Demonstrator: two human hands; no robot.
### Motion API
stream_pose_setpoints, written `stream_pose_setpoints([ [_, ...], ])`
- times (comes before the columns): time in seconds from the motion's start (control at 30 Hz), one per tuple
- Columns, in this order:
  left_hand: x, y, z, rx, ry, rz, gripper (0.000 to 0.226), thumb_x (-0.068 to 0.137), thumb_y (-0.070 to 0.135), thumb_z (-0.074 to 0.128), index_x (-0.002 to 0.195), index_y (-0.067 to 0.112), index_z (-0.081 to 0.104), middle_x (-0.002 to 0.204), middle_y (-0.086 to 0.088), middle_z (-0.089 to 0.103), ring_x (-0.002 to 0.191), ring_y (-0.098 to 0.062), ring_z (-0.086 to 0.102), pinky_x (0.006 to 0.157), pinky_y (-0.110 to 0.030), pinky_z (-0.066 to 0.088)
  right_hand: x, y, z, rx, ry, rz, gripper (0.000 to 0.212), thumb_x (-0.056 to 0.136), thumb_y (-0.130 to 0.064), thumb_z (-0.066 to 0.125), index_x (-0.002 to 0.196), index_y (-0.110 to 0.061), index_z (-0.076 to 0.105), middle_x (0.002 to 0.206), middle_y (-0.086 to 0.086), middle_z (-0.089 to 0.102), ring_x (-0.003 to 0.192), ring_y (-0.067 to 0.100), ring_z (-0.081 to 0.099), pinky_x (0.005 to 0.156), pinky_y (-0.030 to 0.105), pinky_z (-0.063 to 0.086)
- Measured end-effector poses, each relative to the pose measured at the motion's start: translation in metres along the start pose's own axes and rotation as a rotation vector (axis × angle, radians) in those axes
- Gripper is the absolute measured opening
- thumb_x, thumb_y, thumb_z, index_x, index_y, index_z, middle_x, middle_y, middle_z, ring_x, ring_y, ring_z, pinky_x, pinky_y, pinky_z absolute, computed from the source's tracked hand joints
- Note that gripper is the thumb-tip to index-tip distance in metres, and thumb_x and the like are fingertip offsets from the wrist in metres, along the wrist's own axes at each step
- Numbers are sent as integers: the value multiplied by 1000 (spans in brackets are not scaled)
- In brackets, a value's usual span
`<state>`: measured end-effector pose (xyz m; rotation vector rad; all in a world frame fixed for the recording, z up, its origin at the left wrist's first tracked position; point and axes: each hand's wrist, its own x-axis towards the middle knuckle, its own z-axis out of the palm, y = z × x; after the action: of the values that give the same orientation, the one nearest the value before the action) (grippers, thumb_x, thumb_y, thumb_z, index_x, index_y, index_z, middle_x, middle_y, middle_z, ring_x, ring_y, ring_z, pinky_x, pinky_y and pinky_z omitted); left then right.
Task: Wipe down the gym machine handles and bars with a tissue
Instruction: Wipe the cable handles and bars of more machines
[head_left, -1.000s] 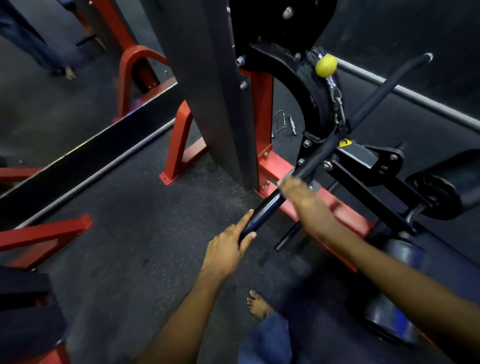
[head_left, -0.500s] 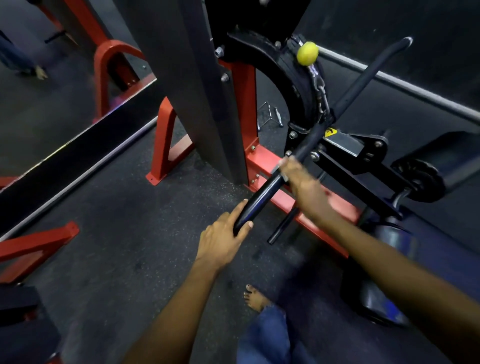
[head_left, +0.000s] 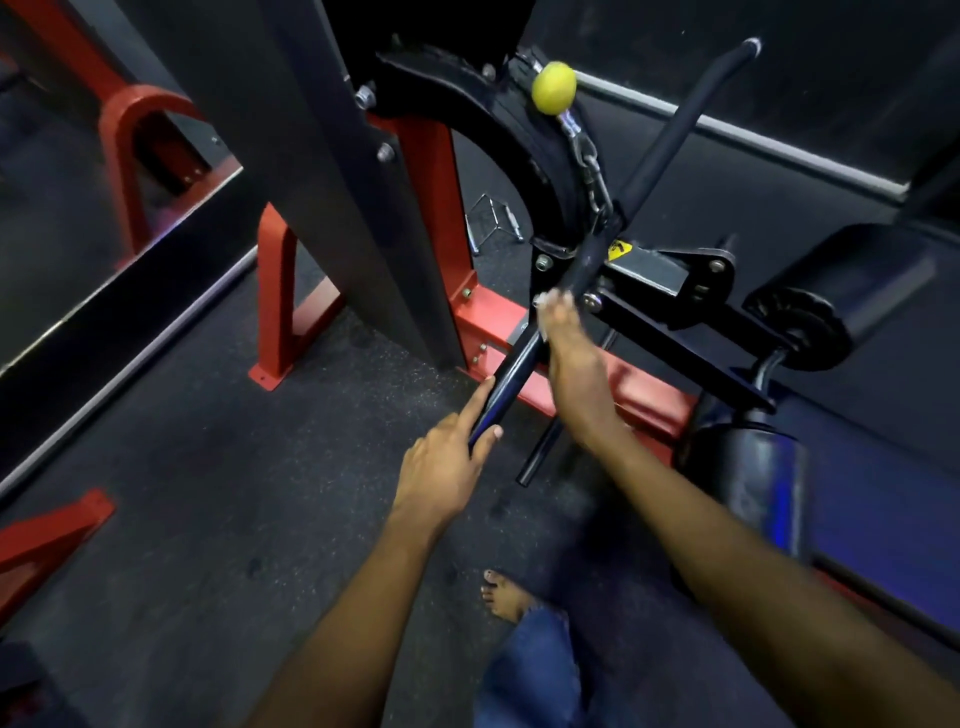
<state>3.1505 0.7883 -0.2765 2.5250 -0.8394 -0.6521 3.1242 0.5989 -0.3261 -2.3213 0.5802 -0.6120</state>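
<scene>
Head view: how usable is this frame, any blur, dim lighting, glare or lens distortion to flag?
Head view: dim overall, with the black machine parts sinking into the dark floor; the right hand on the bar is motion-blurred, so the tissue shows only as a pale smear; the left hand is sharper; wide-angle bending curves the frame edges; a faint sheen runs along the bar, with no harsh glare.

One head-worn wide-angle view looks steeply down, close over the gym floor (head_left: 182, 493) and outstretched arms.

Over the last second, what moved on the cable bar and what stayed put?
The right hand slid the tissue up the black bar toward the chain clip. The left hand kept holding the bar's near end, and the bar's angle stayed the same.
</scene>
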Motion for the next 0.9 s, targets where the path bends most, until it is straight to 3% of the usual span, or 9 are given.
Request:
stream_pose_setpoints([
  [0.07, 0, -1, 1, 2, 2, 7, 57, 101, 49, 35, 149, 53, 5, 125, -3, 59, 108, -27, 59, 88, -44, 47, -18, 15, -6, -180, -75, -259, 68, 79, 26, 46, 141, -2, 39, 148, 13, 36, 140, 22, 28, 118, 22, 11],
  [0.13, 0, -1, 3, -1, 14, 8, 57, 100, 50, 35, 149, 52, 5, 126, -3, 58, 108, -27, 59, 88, -45, 47, 8, 33, -19, -225, -82, -317, 58, 86, 13, 50, 141, -5, 41, 147, 11, 39, 137, 22, 34, 117, 29, 22],
  [0.23, 0, -2, 6, -8, 32, 10, 56, 100, 50, 34, 149, 53, 5, 124, -2, 59, 108, -26, 60, 89, -45, 47, 61, 24, -32, 60, 48, 173, 44, 99, -32, 36, 136, -11, 49, 136, 5, 53, 127, 18, 47, 110, 32, 33],
  [0.33, 1, -3, 6, -9, 29, 4, 56, 100, 50, 34, 148, 53, 5, 123, -2, 59, 108, -25, 59, 89, -45, 47, 91, 4, -27, 225, 224, 583, 38, 95, -20, 38, 128, -14, 58, 100, -1, 56, 88, 15, 50, 80, 21, 36],
  [0.4, 1, -3, 6, -3, 29, 4, 56, 100, 50, 34, 149, 53, 5, 124, -2, 58, 108, -25, 59, 89, -44, 47, 84, -2, -22, 230, 241, 730, 34, 94, -11, 40, 116, -10, 65, 93, 2, 57, 82, 15, 52, 70, 22, 36],
  [0.53, 0, -4, 7, 4, 29, 1, 56, 100, 51, 33, 149, 53, 5, 122, -2, 58, 107, -26, 59, 89, -44, 46, 67, -3, -25, 765, -42, 1085, 31, 89, 8, 29, 67, -7, 44, 64, 6, 46, 55, 19, 50, 44, 27, 50],
  [0.63, -1, -3, 8, -4, 37, -2, 56, 100, 50, 34, 149, 53, 6, 123, -1, 58, 107, -26, 59, 88, -44, 46, 95, 16, -38, 983, -48, 1127, 37, 83, 15, 15, 67, -11, 36, 64, 5, 36, 44, 16, 44, 36, 21, 46],
  [0.77, -1, -2, 8, -18, 46, -7, 56, 100, 50, 35, 149, 53, 8, 126, -2, 59, 108, -26, 60, 88, -43, 45, 115, 30, -46, 980, 19, 1071, 37, 85, 13, 18, 74, -12, 42, 52, 0, 52, 47, 13, 49, 50, 24, 44],
  [0.9, -2, -2, 9, -22, 50, -2, 56, 100, 49, 36, 148, 53, 8, 127, -2, 59, 109, -25, 60, 89, -42, 45, 70, 18, -38, 1014, -481, 1090, 38, 87, 9, 19, 70, -5, 49, 57, 5, 64, 50, 16, 65, 51, 31, 58],
])
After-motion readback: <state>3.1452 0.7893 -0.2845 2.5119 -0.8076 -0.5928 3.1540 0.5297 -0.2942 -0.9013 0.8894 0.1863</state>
